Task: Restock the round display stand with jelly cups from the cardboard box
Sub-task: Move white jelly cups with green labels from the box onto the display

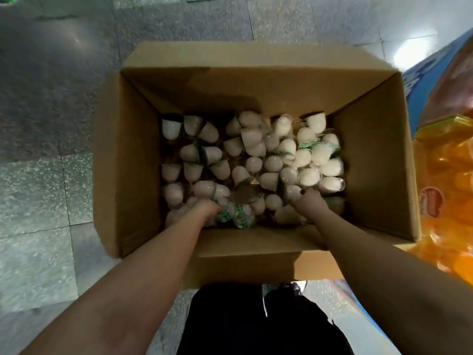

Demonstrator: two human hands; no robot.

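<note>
Inside the cardboard box [378, 160], jelly cups [256, 160] around 2 hands [204, 210].

Speckled tile floor [51, 124], black trousers [243, 324].

We see a matt brown cardboard box [256, 80] holding glossy clear-plastic jelly cups [258, 147] with milky white filling and printed film lids. The speckled stone floor [51, 124] looks polished; orange packs [445, 196] beside it shine.

Shop floor (bulk jelly cups [252, 160])
</note>
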